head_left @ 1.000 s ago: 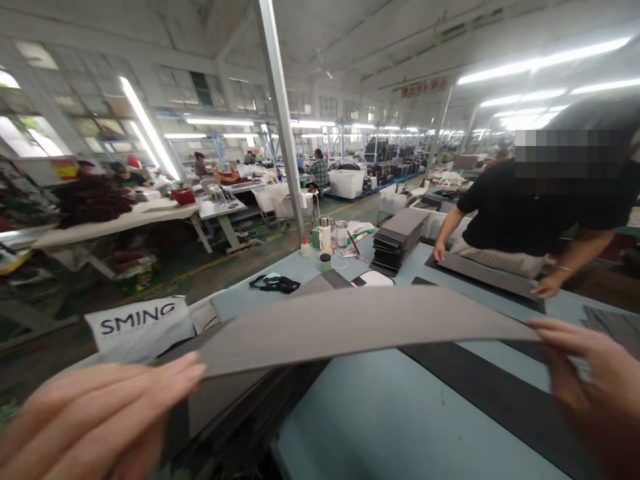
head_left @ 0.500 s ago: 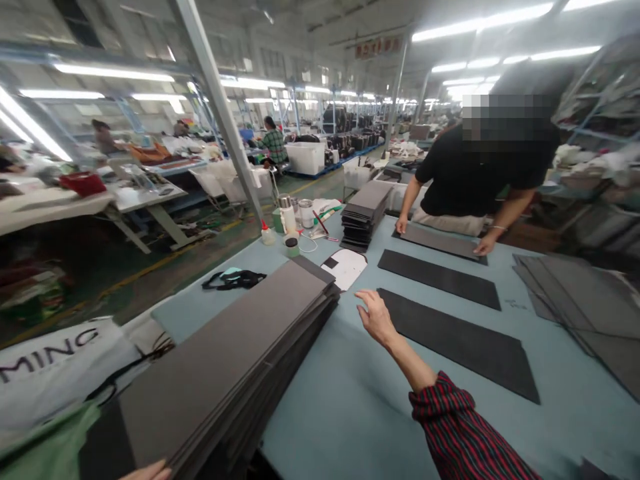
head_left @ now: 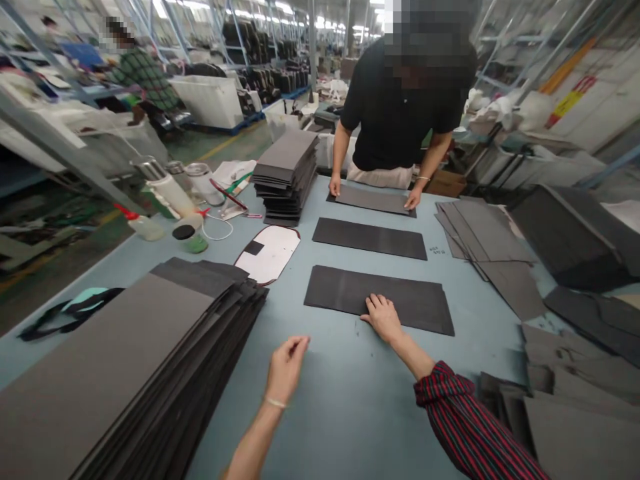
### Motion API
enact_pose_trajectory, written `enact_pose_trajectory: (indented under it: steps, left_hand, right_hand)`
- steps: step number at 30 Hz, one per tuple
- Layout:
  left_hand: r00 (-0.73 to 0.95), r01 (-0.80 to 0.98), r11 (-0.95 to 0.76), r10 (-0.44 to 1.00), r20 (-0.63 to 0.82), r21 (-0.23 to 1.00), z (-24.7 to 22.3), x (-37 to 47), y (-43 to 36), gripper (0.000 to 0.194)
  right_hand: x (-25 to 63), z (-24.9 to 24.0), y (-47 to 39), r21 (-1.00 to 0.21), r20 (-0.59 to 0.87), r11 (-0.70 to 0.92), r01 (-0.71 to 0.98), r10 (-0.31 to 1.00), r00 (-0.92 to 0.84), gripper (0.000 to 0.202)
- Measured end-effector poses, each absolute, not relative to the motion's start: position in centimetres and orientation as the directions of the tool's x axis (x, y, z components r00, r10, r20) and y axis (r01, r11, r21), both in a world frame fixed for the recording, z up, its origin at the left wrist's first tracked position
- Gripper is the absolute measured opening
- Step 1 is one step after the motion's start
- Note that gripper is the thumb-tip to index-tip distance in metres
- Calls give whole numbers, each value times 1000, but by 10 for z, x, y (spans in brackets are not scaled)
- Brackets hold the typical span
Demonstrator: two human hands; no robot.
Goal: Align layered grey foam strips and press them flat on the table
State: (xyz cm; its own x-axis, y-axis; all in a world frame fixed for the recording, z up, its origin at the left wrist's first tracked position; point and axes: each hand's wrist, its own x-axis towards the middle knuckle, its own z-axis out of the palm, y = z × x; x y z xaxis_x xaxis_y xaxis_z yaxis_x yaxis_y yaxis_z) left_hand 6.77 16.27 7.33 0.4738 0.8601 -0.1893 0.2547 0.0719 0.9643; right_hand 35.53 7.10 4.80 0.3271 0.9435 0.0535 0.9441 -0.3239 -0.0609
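Note:
My right hand (head_left: 384,319) rests open on the lower edge of the nearest dark rectangular panel (head_left: 345,288), fingers spread and flat. My left hand (head_left: 286,367) hovers over the blue-green table (head_left: 330,413), its fingers curled together with nothing visible in them. It is between that panel and a tall stack of long grey-black panels (head_left: 150,333) on the left. A second dark panel (head_left: 370,239) lies just beyond the nearest one. Farther on, a co-worker's two hands hold the ends of a grey piece (head_left: 373,199) lying on a dark panel.
A white rounded template (head_left: 275,253) lies beside the stack. Behind it stand a green-filled jar (head_left: 193,239), a red-tipped bottle (head_left: 145,225) and another panel stack (head_left: 285,173). Loose grey sheets (head_left: 490,233) and dark pieces cover the right side. A co-worker (head_left: 400,113) stands across the table.
The view has turned right and down. My left hand has come off the long stack to over the table, its fingers closed. My right hand has moved onto the nearest panel.

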Motion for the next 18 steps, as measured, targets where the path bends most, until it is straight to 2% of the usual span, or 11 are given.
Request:
enact_pose_trajectory:
  steps: [3, 6, 10, 13, 16, 18]
  left_hand:
    - [498, 195, 293, 793, -352, 936, 50, 114, 191, 56]
    - [567, 182, 403, 702, -431, 897, 40, 143, 198, 63]
    - [593, 90, 560, 634, -497, 823, 42, 156, 187, 55]
    - [594, 55, 618, 611, -523, 784, 47, 141, 179, 43]
    - [591, 54, 668, 578, -563, 742, 50, 112, 172, 38]
    - [602, 55, 708, 539, -589, 704, 51, 89, 166, 42]
  right_hand:
    - [364, 48, 71, -174, 58, -305, 936, 946, 319, 25]
    - [376, 49, 71, -252, 72, -364, 897, 917, 392, 28]
    - [407, 70, 71, -318, 132, -538, 781, 791, 598, 32]
    - [434, 114, 62, -342, 234, -621, 706, 671, 703, 39]
    - [435, 170, 41, -405, 401, -563, 720, 598, 694, 38]
    - [410, 195, 18, -378, 483, -456, 805, 644, 592, 37]
